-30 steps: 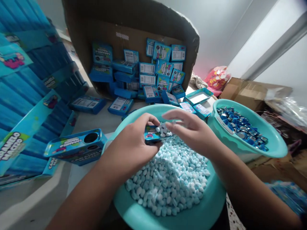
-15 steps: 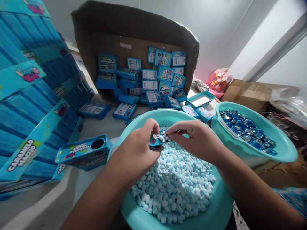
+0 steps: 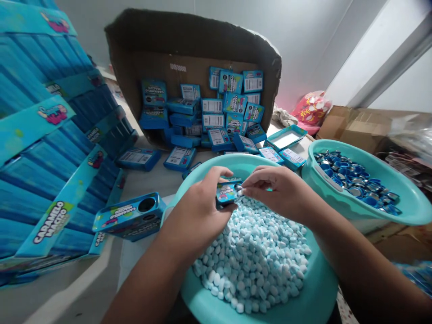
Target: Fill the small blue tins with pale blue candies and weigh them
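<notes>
My left hand (image 3: 199, 202) grips a little blue tin (image 3: 226, 193) over candies (image 3: 253, 256) in a tub (image 3: 199, 298). My right hand (image 3: 285, 191) partly hides the tin's end; from here I can't tell if it pinches one.

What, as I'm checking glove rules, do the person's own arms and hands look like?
The left hand and right hand are bare: no gloves, rings or wristbands show. The left forearm and right forearm are uncovered too, with no sleeves in view.
</notes>
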### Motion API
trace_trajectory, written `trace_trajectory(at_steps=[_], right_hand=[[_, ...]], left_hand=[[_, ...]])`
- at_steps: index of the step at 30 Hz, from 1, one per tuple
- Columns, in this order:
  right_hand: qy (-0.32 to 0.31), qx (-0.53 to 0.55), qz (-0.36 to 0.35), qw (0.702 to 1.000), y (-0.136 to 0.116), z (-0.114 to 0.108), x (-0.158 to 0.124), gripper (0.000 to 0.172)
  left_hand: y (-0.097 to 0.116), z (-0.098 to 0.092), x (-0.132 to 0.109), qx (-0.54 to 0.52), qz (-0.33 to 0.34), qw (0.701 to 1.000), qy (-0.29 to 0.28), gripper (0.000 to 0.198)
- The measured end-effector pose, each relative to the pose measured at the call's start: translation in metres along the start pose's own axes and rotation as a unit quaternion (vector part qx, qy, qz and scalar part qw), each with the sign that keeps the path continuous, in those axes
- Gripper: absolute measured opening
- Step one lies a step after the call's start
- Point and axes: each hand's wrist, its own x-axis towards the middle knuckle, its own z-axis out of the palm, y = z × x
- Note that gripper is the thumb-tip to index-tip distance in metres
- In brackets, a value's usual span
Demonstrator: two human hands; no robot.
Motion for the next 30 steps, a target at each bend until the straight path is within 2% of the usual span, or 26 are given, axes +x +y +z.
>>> trace_trajectory(at_steps=[4, 7, 11, 16, 18, 21, 23, 27, 30], right_hand=[[0.033, -0.051, -0.025, 0.998, -0.001, 0.003, 0.0, 0.011], [0.048, -0.058, -0.058, 0.995, -0.003, 0.007, -0.001, 0.011], [0.02, -0.043, -0.078, 0.996, -0.004, 0.011, -0.002, 0.016], [0.09, -0.009, -0.144, 0.985, -0.002, 0.008, -0.002, 0.012], [0.061, -0.002, -0.166, 0.984, 0.0, 0.007, -0.002, 0.013], [-0.015, -0.019, -0.187, 0.982, 0.002, 0.006, -0.002, 0.016], [-0.018, -0.036, -0.179, 0.983, 0.004, 0.006, -0.002, 0.017], [0.01, -0.054, -0.099, 0.994, 0.009, 0.006, -0.002, 0.026], [0.057, -0.038, -0.097, 0.993, 0.013, 0.007, -0.002, 0.04]], left_hand=[[-0.001, 0.0, 0.001, -0.007, 0.034, 0.999, -0.024, 0.023], [0.0, -0.001, 0.0, 0.001, 0.0, 1.0, -0.011, 0.038], [0.001, -0.001, -0.001, 0.007, -0.043, 0.999, 0.015, 0.055], [0.001, 0.001, -0.002, -0.038, -0.021, 0.997, 0.058, 0.063], [0.001, 0.0, -0.003, -0.059, -0.009, 0.996, 0.061, 0.069], [0.001, -0.003, -0.005, -0.078, 0.004, 0.996, 0.048, 0.079], [0.002, -0.004, -0.006, -0.089, 0.014, 0.995, 0.034, 0.079], [0.003, -0.001, -0.004, -0.097, 0.021, 0.995, 0.002, 0.074], [0.007, -0.008, -0.008, -0.06, 0.06, 0.995, 0.053, 0.072]])
